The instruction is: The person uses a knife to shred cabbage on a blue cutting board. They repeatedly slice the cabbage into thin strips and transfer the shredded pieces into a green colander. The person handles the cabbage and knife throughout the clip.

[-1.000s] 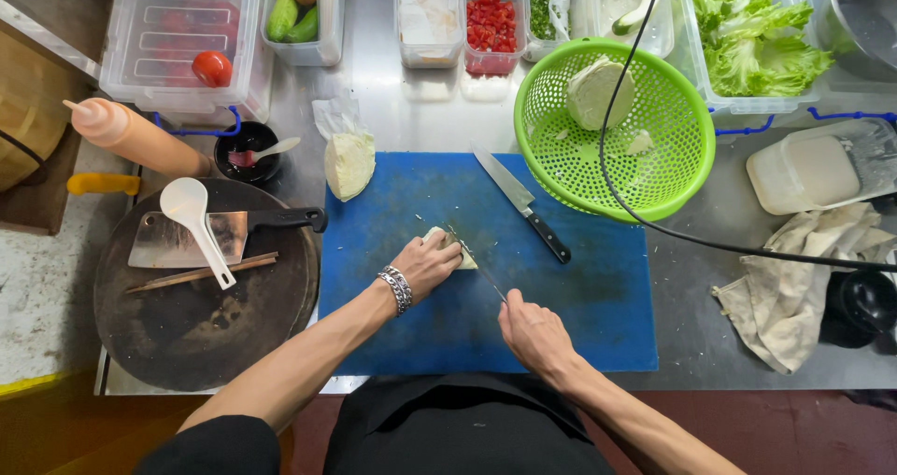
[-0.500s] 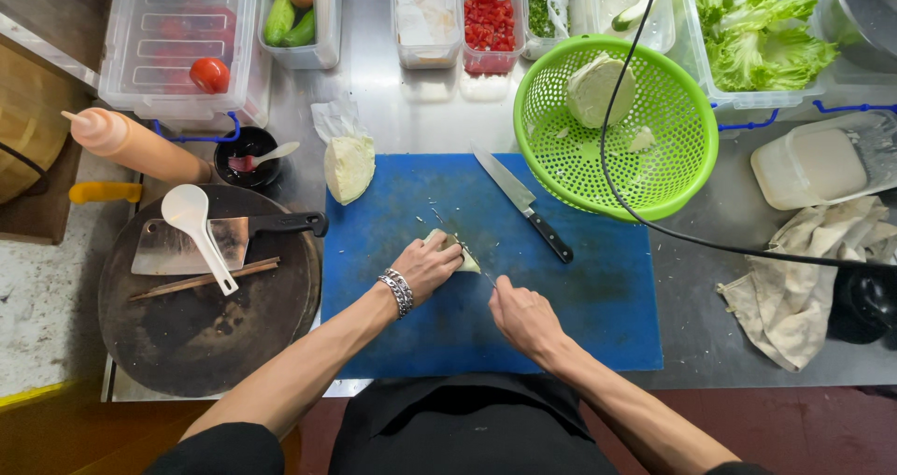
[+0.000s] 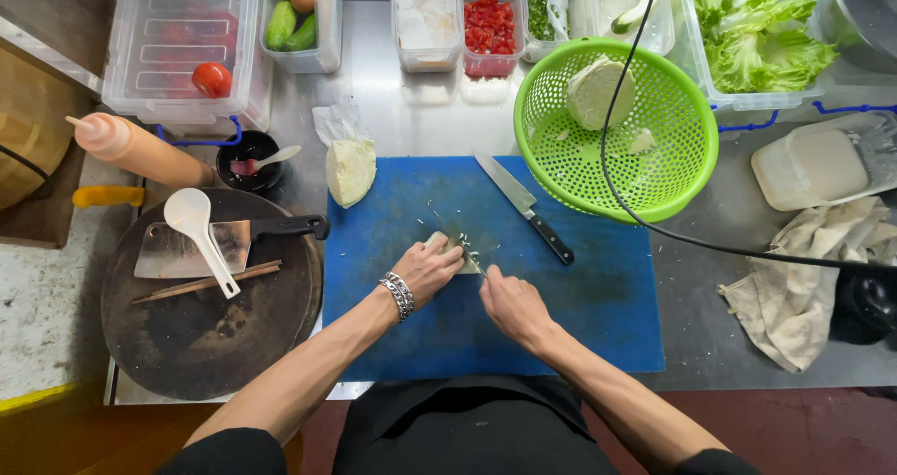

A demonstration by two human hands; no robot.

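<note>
Two hands slicing cabbage on a blue board

Seen from above: small pale cabbage wedge (image 3: 455, 249) near the middle of a blue cutting board (image 3: 598, 297) on a steel table (image 3: 420, 111). Left hand (image 3: 425, 268), bracelet at the wrist, pressed down on the wedge with fingers curled over it, grip closed around the piece. Right hand (image 3: 509, 305) wrapped tight around the handle of a thin knife (image 3: 467, 251), blade resting at the wedge's cut edge, fine shreds just beside it. Likely light, crisp and layered, prone to splaying apart or sliding on the board; best held from the top and back, fingertips tucked clear of the blade.

Second, larger knife (image 3: 523, 206) lying loose on the board, well apart from both hands. Another cabbage piece (image 3: 350, 170) at the board's upper left corner. Green colander (image 3: 612, 125) with more cabbage at upper right. Cleaver (image 3: 192, 248) and white spoon (image 3: 194, 227) on a round dark board to the left.
</note>
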